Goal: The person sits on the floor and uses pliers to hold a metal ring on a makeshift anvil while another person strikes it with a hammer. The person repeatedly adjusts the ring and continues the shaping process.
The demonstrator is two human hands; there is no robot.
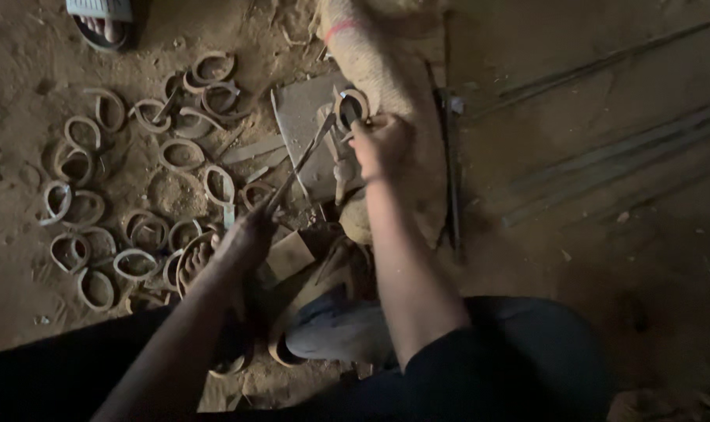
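Dozens of curved metal rings (136, 187) lie scattered on the dirt floor (26, 297) across the left half of the frame. At centre, the left hand (245, 238) is clenched around the handles of long tongs (300, 164), which slant up toward the upper middle. Just right of them, the right hand (380, 144) grasps one ring (351, 108) against a flat metal plate (296, 117). A sandalled foot (101, 22) shows at the upper left edge. Sacking (402, 78) lies beneath the right hand.
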